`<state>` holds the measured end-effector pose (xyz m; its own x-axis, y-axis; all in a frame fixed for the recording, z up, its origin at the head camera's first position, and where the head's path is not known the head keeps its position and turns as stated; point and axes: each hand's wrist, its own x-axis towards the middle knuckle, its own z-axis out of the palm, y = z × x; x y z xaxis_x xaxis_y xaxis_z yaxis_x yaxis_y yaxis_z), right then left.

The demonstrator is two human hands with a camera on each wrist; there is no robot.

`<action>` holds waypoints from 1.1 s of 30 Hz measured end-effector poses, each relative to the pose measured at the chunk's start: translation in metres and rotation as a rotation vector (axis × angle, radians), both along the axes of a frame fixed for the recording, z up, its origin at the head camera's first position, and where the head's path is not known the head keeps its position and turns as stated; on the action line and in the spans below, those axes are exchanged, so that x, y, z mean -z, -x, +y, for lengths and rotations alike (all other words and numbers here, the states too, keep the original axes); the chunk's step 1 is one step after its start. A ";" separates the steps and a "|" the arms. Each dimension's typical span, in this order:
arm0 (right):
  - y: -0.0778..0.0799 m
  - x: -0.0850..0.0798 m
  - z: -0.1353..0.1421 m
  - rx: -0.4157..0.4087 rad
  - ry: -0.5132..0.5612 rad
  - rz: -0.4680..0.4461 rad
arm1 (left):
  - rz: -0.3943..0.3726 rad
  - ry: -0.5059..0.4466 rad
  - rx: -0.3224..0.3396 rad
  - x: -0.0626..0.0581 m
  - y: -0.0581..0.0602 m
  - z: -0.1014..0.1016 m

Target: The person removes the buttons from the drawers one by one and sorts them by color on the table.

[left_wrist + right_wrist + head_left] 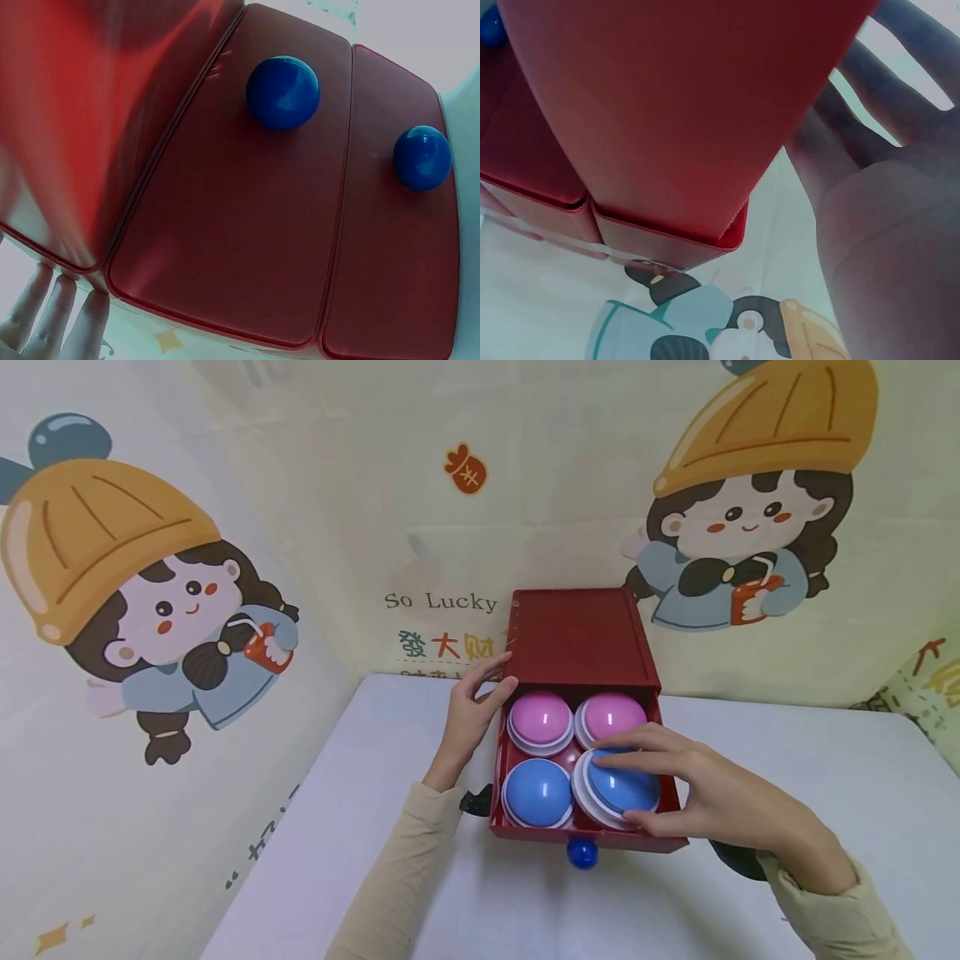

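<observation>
In the head view, a red drawer [504, 820] stands pulled out from a red cabinet [577, 635]. Two pink domed buttons [540, 718] on white bases sit at its back. A blue domed button [537, 792] lies front left. My right hand [693, 781] holds another blue domed button [626, 781] at front right, fingers on its dome and thumb at its near rim; it is tilted. My left hand [472, 710] touches the cabinet's left side near the drawer opening, its fingers mostly straight. Only part of my right hand [900, 195] shows beside the drawer in the right wrist view.
A blue knob [582, 853] sticks out from the drawer front. Lower drawer fronts with blue knobs [283, 93] show in the left wrist view. The white table [787, 760] meets a patterned cloth [570, 518] behind the cabinet.
</observation>
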<state>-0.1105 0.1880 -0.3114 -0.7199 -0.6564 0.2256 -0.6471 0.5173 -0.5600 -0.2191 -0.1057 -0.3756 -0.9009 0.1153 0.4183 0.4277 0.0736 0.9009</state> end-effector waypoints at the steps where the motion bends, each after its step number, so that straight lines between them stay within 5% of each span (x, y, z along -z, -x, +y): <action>1: 0.000 0.000 0.000 0.003 0.000 -0.001 | -0.003 0.001 0.001 -0.004 -0.003 0.000; 6: -0.001 -0.002 0.000 0.007 0.004 0.000 | -0.016 -0.002 0.001 -0.020 -0.015 0.003; 21: -0.001 -0.010 0.004 -0.005 0.056 0.098 | -0.007 -0.025 0.009 -0.016 -0.014 0.003; 33: -0.010 -0.019 0.010 0.027 0.011 0.279 | -0.023 -0.015 0.001 -0.018 -0.015 0.004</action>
